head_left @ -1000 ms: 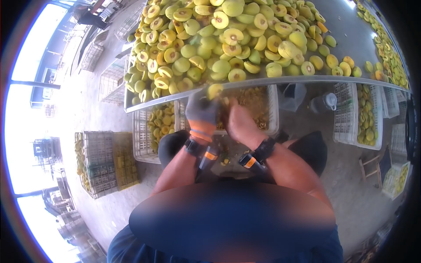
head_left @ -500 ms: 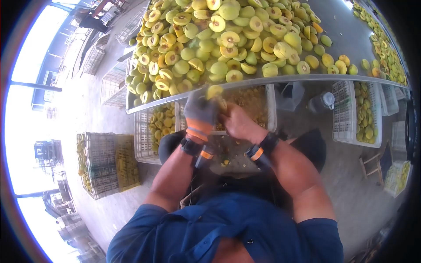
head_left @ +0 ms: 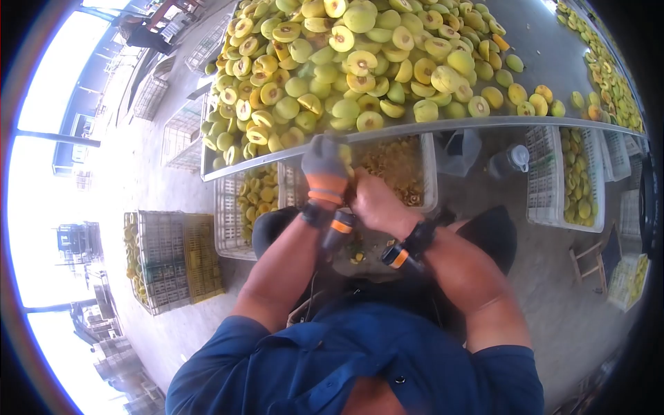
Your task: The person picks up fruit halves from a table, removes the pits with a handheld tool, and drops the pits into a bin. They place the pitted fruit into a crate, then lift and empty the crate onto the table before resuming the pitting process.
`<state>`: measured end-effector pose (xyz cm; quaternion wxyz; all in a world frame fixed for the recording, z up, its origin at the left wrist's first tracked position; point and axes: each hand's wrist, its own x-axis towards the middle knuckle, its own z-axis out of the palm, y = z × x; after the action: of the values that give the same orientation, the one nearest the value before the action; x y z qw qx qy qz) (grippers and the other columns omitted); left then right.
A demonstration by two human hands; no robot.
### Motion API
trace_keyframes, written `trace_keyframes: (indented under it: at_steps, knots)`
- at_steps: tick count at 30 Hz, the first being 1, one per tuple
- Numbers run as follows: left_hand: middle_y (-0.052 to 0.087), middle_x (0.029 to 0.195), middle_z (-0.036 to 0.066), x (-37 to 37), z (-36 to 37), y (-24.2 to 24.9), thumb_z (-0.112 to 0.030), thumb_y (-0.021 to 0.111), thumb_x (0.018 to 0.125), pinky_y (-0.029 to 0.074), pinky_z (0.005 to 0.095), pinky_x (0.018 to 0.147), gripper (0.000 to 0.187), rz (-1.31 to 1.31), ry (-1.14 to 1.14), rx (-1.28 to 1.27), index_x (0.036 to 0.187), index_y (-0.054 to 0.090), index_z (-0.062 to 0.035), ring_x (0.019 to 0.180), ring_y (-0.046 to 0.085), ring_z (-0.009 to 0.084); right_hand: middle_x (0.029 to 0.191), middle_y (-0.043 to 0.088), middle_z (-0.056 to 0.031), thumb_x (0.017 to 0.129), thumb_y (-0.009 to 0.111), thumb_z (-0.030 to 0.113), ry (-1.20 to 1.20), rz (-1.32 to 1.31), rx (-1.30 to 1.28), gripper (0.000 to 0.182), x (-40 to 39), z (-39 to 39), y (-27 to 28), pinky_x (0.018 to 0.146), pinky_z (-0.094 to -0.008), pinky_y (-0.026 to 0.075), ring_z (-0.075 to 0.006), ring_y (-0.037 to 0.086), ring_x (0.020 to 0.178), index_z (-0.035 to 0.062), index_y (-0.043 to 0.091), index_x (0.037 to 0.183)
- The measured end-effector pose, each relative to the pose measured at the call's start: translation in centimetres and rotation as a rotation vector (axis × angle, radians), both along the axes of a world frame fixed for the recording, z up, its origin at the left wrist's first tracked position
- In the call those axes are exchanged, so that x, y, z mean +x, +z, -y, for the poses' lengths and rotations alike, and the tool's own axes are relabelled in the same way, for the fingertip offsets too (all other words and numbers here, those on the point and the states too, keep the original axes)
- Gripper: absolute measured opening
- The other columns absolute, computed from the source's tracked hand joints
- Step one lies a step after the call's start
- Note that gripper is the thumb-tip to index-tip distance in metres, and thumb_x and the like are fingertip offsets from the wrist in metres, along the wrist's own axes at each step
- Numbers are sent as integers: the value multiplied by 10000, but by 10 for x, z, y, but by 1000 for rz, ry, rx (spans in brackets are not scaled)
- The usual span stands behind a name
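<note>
My left hand [head_left: 323, 169], in a grey and orange glove, is closed on a yellow-green fruit half [head_left: 346, 155], mostly hidden by the fingers. Close beside it, my bare right hand [head_left: 375, 200] is curled into a grip; what it holds is hidden. Both hands are below the table's metal edge [head_left: 456, 125], above a crate [head_left: 429, 181] with brownish pits and scraps inside. Beyond the edge rises a big heap of halved yellow-green fruit [head_left: 332, 76], which look like peaches or apricots, several with brown centres showing.
Left of the hands stands a white crate of fruit halves [head_left: 257, 197]. Stacked crates [head_left: 162, 259] are farther left. On the right are a lidded clear jug [head_left: 508, 160], another fruit crate [head_left: 546, 176] and a small wooden stool [head_left: 588, 261]. A person [head_left: 142, 33] is in the far background.
My left hand has turned and shifted slightly right, and the fruit half at its fingertips sits lower and is more covered. My right hand stays close to it, moved slightly down.
</note>
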<state>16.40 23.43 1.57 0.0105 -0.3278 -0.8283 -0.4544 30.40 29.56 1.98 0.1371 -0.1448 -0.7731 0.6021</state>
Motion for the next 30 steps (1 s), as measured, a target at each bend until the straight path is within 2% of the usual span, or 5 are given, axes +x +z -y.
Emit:
trace_keyframes:
  at_steps: [2, 8, 11, 23, 30]
  knots:
    - [761, 1056, 156, 15, -6, 14, -48, 668, 930, 581, 398, 855, 202, 318, 57, 65, 1121, 722, -7, 970, 729, 345, 968, 680, -333, 914, 608, 110, -52, 68, 60, 258, 2, 4, -4, 881, -547, 533, -556, 646, 984, -59, 647, 1106]
    - [749, 959, 106, -22, 3, -11, -96, 631, 990, 574, 375, 786, 164, -662, -292, -41, 1097, 719, -8, 894, 729, 254, 804, 644, -132, 1039, 591, 124, 175, 24, -587, 143, 9, -3, 0, 510, -398, 500, -249, 627, 558, 0, 610, 1109]
    - [739, 1118, 175, -48, 14, -51, -91, 729, 836, 581, 442, 842, 416, 268, -479, 13, 1245, 684, -29, 981, 717, 384, 725, 530, -14, 1102, 542, 140, 309, 124, -975, 91, 20, -11, 26, 421, -300, 392, -97, 480, 478, 55, 560, 1131]
    - [744, 1162, 185, -24, 20, 5, -76, 796, 736, 574, 451, 913, 516, -398, -337, -77, 1246, 719, -65, 1056, 708, 392, 714, 528, -7, 1090, 562, 140, 270, 142, -688, 103, 23, -1, 30, 468, -319, 422, -122, 498, 509, 42, 565, 1124]
    - [750, 1117, 102, -102, 130, 37, -160, 694, 989, 572, 349, 813, 179, 307, 266, 289, 1083, 768, -27, 962, 700, 204, 684, 588, -59, 1024, 615, 227, 73, 182, -512, 237, 30, -13, -6, 439, -316, 407, -141, 543, 477, -7, 589, 1053]
